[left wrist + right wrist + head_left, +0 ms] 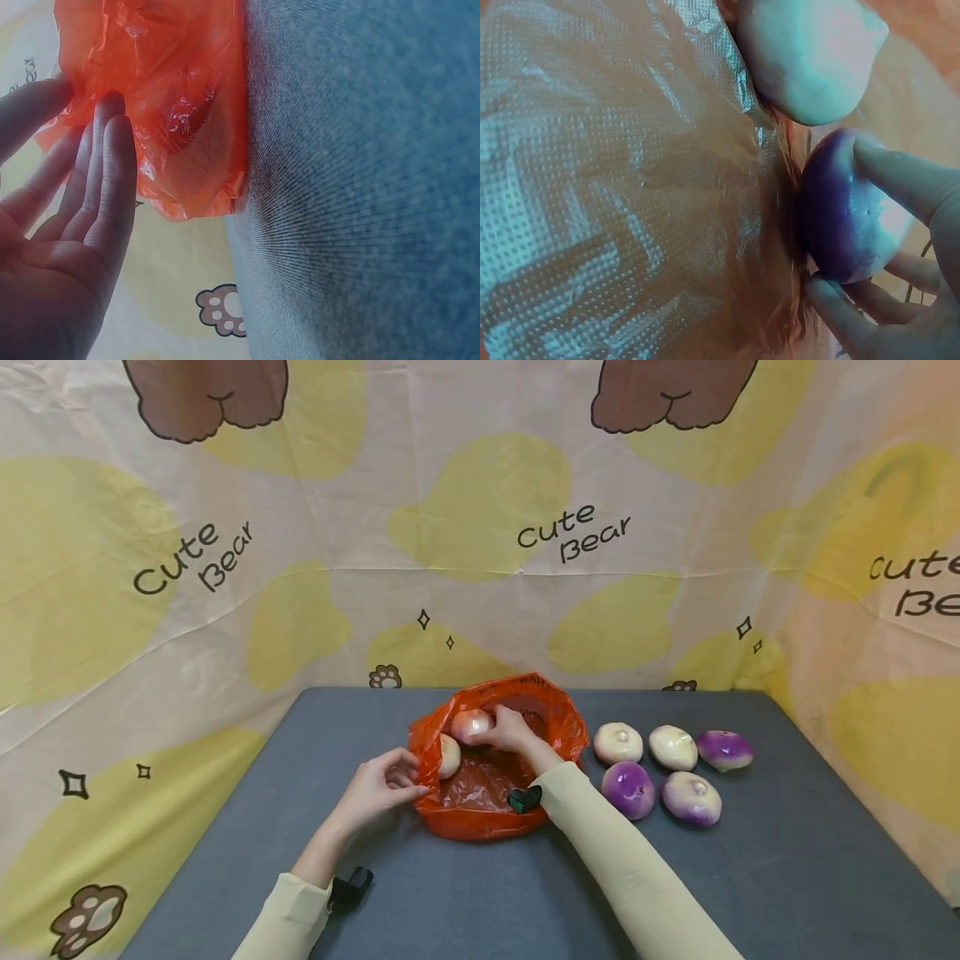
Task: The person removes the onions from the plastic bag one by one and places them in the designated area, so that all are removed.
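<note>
An orange plastic bag lies open on the grey table. My right hand reaches inside it and grips a purple-and-white turnip, also seen in the right wrist view as the turnip between thumb and fingers. Another pale turnip sits in the bag by its left wall, the same turnip up close. My left hand holds the bag's left rim, with straight fingers against the plastic.
Several more turnips lie in a cluster right of the bag: a pale one, a cream one, purple ones and a mixed one. A printed "Cute Bear" cloth backs the table.
</note>
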Action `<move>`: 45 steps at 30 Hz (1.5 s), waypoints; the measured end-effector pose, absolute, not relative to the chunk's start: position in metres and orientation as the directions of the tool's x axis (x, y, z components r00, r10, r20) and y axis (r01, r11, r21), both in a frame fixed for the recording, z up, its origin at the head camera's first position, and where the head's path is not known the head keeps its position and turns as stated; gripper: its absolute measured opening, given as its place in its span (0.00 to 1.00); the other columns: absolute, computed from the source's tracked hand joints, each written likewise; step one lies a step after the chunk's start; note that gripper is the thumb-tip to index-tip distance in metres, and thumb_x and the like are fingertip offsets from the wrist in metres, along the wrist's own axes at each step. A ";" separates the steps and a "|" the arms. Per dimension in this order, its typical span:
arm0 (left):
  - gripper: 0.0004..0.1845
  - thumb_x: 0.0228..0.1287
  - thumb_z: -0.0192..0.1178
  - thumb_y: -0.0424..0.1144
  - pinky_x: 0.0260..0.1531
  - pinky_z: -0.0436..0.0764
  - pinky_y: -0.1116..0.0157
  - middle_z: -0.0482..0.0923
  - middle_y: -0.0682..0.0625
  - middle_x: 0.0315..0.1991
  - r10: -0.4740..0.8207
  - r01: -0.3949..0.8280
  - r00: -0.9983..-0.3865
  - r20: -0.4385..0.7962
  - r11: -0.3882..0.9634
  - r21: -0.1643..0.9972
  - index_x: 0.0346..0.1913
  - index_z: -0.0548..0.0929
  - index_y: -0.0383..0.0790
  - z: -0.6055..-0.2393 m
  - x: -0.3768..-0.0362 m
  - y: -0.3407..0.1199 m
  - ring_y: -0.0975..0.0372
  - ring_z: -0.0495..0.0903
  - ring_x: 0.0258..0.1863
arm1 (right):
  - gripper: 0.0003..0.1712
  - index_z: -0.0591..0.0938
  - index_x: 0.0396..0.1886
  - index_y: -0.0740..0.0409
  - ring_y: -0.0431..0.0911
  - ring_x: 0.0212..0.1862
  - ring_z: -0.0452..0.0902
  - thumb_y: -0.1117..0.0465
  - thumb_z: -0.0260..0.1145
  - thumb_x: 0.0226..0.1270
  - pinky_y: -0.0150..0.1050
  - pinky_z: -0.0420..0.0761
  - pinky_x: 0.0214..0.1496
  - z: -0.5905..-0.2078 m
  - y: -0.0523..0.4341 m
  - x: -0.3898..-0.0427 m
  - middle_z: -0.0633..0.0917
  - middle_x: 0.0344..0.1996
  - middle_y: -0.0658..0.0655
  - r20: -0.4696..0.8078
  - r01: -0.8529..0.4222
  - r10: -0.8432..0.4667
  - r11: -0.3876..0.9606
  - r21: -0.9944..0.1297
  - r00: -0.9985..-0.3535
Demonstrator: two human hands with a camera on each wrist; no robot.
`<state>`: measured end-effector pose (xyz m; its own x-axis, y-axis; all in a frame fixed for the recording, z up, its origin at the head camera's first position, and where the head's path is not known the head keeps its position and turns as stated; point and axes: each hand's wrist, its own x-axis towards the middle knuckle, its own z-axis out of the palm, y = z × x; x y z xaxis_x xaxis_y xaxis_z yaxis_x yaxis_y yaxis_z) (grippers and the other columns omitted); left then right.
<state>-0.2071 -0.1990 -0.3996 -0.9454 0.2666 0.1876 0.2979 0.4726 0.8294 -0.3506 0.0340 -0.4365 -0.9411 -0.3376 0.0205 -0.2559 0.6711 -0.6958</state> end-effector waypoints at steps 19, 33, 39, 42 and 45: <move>0.16 0.52 0.70 0.33 0.33 0.81 0.67 0.81 0.38 0.35 0.266 0.304 -0.945 0.192 0.489 0.818 0.42 0.78 0.33 -0.415 -0.217 -0.204 0.53 0.83 0.32 | 0.40 0.75 0.57 0.59 0.53 0.51 0.76 0.48 0.78 0.45 0.49 0.75 0.57 -0.398 0.043 -0.326 0.81 0.50 0.58 -0.036 -0.169 -0.277 0.680 -0.714 -0.960; 0.15 0.51 0.72 0.38 0.33 0.81 0.68 0.81 0.45 0.34 0.256 0.308 -0.945 0.203 0.498 0.810 0.41 0.79 0.41 -0.423 -0.222 -0.207 0.61 0.83 0.30 | 0.39 0.74 0.59 0.58 0.52 0.54 0.76 0.52 0.77 0.46 0.48 0.76 0.56 -0.362 0.074 -0.292 0.81 0.52 0.58 -0.002 -0.201 -0.296 0.652 -0.731 -0.955; 0.15 0.50 0.72 0.39 0.31 0.81 0.68 0.81 0.47 0.33 0.252 0.325 -0.941 0.225 0.487 0.811 0.40 0.79 0.42 -0.431 -0.226 -0.209 0.63 0.83 0.29 | 0.41 0.72 0.61 0.57 0.53 0.53 0.76 0.52 0.77 0.46 0.48 0.78 0.53 -0.348 0.099 -0.276 0.80 0.53 0.60 0.029 -0.222 -0.298 0.640 -0.736 -0.954; 0.15 0.50 0.72 0.39 0.31 0.81 0.68 0.81 0.48 0.33 0.247 0.321 -0.943 0.225 0.487 0.812 0.40 0.79 0.43 -0.431 -0.225 -0.209 0.64 0.83 0.29 | 0.42 0.71 0.63 0.57 0.56 0.55 0.76 0.51 0.77 0.47 0.50 0.77 0.53 -0.343 0.112 -0.268 0.79 0.55 0.62 0.036 -0.214 -0.274 0.655 -0.725 -0.961; 0.16 0.50 0.73 0.39 0.31 0.80 0.69 0.81 0.46 0.33 0.249 0.315 -0.944 0.217 0.481 0.818 0.40 0.79 0.42 -0.430 -0.225 -0.209 0.63 0.83 0.30 | 0.43 0.71 0.64 0.55 0.56 0.56 0.75 0.50 0.77 0.47 0.52 0.75 0.54 -0.339 0.126 -0.261 0.79 0.56 0.62 0.044 -0.204 -0.246 0.677 -0.707 -0.968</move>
